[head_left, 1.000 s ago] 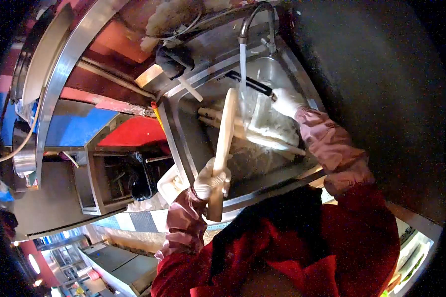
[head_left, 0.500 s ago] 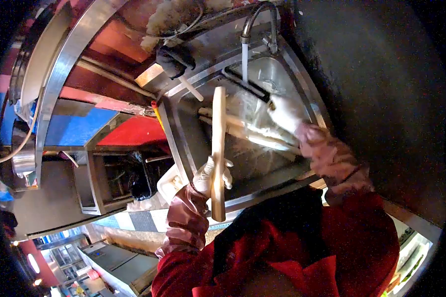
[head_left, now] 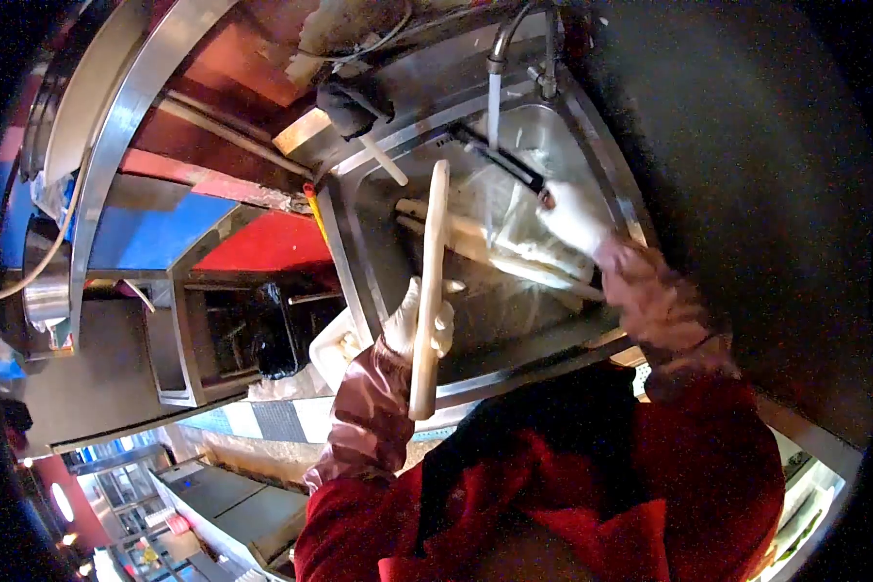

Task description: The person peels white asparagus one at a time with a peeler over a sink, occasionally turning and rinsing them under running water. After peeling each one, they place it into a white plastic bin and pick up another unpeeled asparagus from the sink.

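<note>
My left hand [head_left: 422, 325], in a pale glove, is wrapped round a long pale stick-shaped piece [head_left: 431, 281]. The piece stands nearly upright in view, its upper end over the sink [head_left: 354, 281] and its lower end near my sleeve. Closed round the end of a slim black tool [head_left: 500, 160], my gloved right hand [head_left: 574, 218] is over the sink's right side; the tool's kind cannot be made out. Its far part passes close to the water stream [head_left: 494, 112] from the faucet [head_left: 500, 53]. More long pale pieces [head_left: 466, 242] lie in the sink below.
A dark cloth-like bundle with a pale handle [head_left: 386, 160] rests at the sink's back left corner. Beside the left rim is a white container [head_left: 335, 349]. A dark surface [head_left: 747, 194] borders the sink on the right. Shelving [head_left: 218, 339] stands at left.
The black tool has turned and now shows a narrower side. The pale piece is slightly rotated and tilted in my left hand. The whole view has shifted a little.
</note>
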A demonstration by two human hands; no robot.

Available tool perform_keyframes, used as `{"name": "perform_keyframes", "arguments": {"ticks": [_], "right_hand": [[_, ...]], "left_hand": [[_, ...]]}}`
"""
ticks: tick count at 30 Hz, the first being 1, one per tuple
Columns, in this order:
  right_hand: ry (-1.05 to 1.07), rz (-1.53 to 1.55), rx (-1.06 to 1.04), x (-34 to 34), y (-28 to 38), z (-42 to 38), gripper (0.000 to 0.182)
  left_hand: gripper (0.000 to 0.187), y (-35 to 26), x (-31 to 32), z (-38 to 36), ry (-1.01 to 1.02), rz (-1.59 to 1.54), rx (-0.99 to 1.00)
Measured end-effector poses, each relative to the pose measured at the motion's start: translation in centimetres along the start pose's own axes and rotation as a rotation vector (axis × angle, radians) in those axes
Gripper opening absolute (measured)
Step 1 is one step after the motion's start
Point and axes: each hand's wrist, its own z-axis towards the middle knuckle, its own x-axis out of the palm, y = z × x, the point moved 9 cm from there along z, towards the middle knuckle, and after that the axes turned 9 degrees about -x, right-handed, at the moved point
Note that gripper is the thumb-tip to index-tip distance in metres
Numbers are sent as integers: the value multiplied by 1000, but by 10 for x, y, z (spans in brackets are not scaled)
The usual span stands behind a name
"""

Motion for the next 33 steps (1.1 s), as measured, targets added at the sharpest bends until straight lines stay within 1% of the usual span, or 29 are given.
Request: {"name": "perform_keyframes", "arguments": {"ticks": [2,3,4,5,6,8,9,10,11,12,13,14,15,16,17,18,19,20,21,22,23,25,26,28,29,30,31,32,33], "right_hand": [[159,-290,-114,19,42,-30,18],[121,-348,-235,23,68,-47,18],[83,-407,-355,27,89,-60,19],[-81,-451,-588,25,109,-68,21],[-40,-419,-573,33,100,-65,18],[24,-329,-346,26,65,-29,20],[4,-401,-230,17,38,-7,17],[66,-139,5,18,-2,12,15],[-16,28,20,19,-35,31,15],[106,-178,141,16,-57,39,15],[104,-60,224,5,-44,29,16],[109,57,306,-1,-31,15,16],[123,53,307,9,-29,8,16],[37,119,152,15,-17,8,16],[-52,187,-5,18,-4,3,17],[-21,-156,-104,13,26,-10,22],[-32,-280,-188,14,55,-24,23],[23,-267,-299,25,69,-33,22],[-37,-305,-401,27,77,-36,22],[-95,-341,-505,34,80,-38,22],[-64,-415,-452,41,64,-29,25],[15,52,72,52,-22,6,29],[181,-11,271,43,-29,14,33],[97,89,395,45,-83,24,30],[102,318,341,44,-84,26,30],[123,544,295,46,-75,24,30],[-35,773,131,43,-62,29,24],[165,765,251,29,-18,15,28],[54,883,237,27,-6,22,31]], "left_hand": [[54,-1,7,8,80,-94,-36],[54,-1,5,13,82,-90,-40],[53,1,7,19,179,-147,-54],[53,2,12,22,274,-205,-68],[54,7,19,20,207,-232,-164],[55,4,30,12,194,-83,-82],[55,10,35,8,263,-186,-110],[55,12,31,4,262,-181,-114],[56,14,23,1,236,-133,-113],[56,14,18,0,212,-86,-108],[60,15,30,-4,297,-119,-129],[60,13,30,0,300,-124,-122],[61,12,35,2,366,-191,-145],[63,12,40,3,430,-258,-166],[61,7,48,5,516,-288,-116],[57,3,51,7,582,-321,-114],[50,3,53,9,598,-370,-114],[45,2,57,10,618,-415,-115],[45,0,59,11,622,-414,-117],[43,1,66,8,685,-412,-168],[43,3,73,3,745,-410,-219],[42,5,80,-7,749,-386,-202],[42,5,82,-12,755,-363,-182],[46,3,79,-20,755,-383,-190],[53,-1,79,-21,663,-412,-188],[61,-1,73,-19,566,-455,-179],[68,-3,70,-15,616,-419,-205],[65,-5,72,-11,634,-429,-231],[65,-6,76,-6,574,-436,-238]]}}
